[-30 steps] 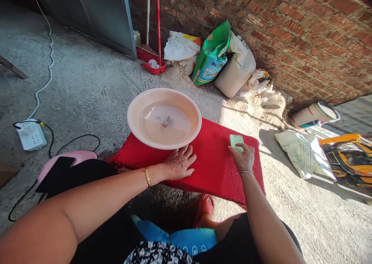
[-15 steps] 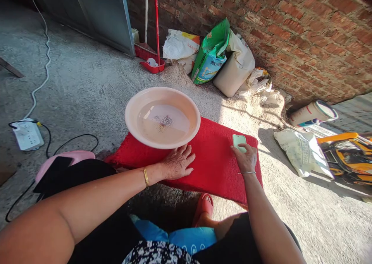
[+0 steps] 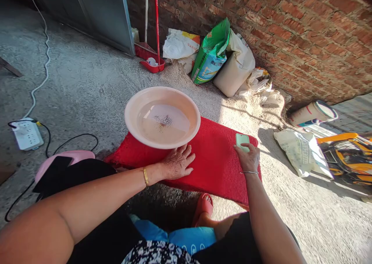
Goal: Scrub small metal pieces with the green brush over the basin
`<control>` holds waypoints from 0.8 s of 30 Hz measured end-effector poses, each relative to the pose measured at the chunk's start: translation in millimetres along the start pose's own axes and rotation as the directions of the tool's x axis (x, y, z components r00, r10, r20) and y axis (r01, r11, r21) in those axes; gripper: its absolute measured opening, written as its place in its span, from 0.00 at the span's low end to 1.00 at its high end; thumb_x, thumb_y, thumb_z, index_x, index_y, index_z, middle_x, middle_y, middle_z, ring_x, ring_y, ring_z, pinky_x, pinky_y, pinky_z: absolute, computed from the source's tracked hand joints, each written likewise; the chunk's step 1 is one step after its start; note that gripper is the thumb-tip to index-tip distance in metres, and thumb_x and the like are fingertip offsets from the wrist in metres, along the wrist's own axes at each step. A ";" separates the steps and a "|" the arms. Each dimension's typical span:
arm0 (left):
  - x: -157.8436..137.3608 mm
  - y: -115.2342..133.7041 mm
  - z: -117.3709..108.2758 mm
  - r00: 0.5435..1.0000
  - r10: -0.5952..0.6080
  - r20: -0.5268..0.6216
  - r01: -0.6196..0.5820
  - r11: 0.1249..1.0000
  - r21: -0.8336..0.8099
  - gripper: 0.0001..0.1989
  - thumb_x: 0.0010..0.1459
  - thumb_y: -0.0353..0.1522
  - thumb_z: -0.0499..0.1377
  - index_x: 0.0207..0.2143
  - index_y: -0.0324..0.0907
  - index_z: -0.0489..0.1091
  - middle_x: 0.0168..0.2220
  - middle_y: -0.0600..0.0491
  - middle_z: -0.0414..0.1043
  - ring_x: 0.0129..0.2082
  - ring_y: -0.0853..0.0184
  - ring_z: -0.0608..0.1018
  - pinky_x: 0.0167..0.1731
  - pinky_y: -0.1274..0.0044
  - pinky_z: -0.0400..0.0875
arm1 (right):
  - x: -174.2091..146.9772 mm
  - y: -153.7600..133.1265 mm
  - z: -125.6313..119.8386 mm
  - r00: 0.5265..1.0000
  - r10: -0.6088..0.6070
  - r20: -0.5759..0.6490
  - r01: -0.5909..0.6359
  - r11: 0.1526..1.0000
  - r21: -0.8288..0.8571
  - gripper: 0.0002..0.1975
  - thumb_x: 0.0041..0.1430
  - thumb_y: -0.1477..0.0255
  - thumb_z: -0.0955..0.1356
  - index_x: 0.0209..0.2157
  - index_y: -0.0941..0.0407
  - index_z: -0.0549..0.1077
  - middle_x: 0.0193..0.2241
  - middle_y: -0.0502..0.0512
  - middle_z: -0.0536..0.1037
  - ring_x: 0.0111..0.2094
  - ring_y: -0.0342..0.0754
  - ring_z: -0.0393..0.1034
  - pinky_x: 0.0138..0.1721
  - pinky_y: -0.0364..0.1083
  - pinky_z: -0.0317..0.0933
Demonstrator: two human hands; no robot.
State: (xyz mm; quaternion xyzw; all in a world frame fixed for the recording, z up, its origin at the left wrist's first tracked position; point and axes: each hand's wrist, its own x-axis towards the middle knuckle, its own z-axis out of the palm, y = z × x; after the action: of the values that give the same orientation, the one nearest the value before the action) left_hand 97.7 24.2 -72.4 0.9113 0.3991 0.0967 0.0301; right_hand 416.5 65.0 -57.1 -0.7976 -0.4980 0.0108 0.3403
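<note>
A red fuzzy cloth (image 3: 215,155) covers a low, long surface before me. My left hand (image 3: 178,162) lies flat on it, fingers spread, the fingertips close to the rim of a pale pink basin (image 3: 132,126). Clear liquid, apparently water, stands in the basin above a dark speckled patch on its bottom. Toward the right end of the cloth, my right hand (image 3: 249,157) grips a flat, pale green rectangular thing (image 3: 242,140) with rounded corners. My fingers cover its near part; its kind is unclear.
A white power strip (image 3: 28,134) with cords lies on the floor at left. A red dustpan (image 3: 152,66), a green sack (image 3: 210,55) and a white sack (image 3: 234,70) stand along the brick wall. Right are a bucket (image 3: 309,113) and an orange-black machine (image 3: 348,159).
My right hand has shifted slightly to the right across the red cloth with the pale green thing. My left hand and the basin stay in place.
</note>
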 end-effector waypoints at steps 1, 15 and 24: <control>0.1 0.0 0.2 1.000 -0.003 -0.001 0.003 1.000 -0.004 0.27 0.56 0.45 0.53 0.54 0.42 0.64 0.59 0.40 0.58 0.60 0.48 0.58 0.55 0.58 0.52 | -1.8 -1.6 0.6 1.000 -0.015 0.010 0.015 1.000 0.003 0.25 0.37 0.50 0.69 0.32 0.54 0.75 0.34 0.54 0.64 0.35 0.51 0.63 0.39 0.50 0.59; 0.5 0.3 -0.7 1.000 -0.006 0.010 0.006 1.000 0.010 0.27 0.56 0.46 0.52 0.54 0.43 0.63 0.59 0.41 0.58 0.60 0.48 0.58 0.55 0.58 0.52 | -3.4 -1.8 0.2 0.999 0.011 0.045 -0.009 1.000 -0.027 0.24 0.37 0.51 0.70 0.33 0.54 0.75 0.35 0.55 0.65 0.36 0.51 0.62 0.40 0.50 0.58; 0.3 0.1 -0.9 1.000 0.009 -0.004 -0.009 1.000 0.015 0.26 0.56 0.45 0.52 0.54 0.42 0.64 0.59 0.39 0.58 0.60 0.48 0.58 0.54 0.59 0.53 | 3.2 6.3 -5.2 0.995 0.098 0.000 -0.098 0.995 -0.033 0.22 0.35 0.54 0.71 0.31 0.53 0.75 0.35 0.54 0.64 0.35 0.50 0.61 0.41 0.51 0.59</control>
State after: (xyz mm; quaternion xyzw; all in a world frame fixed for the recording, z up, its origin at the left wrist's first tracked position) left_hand 97.8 24.3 -71.4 0.9130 0.3960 0.0958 0.0219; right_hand 424.9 63.1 -55.5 -0.8264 -0.4587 0.0199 0.3258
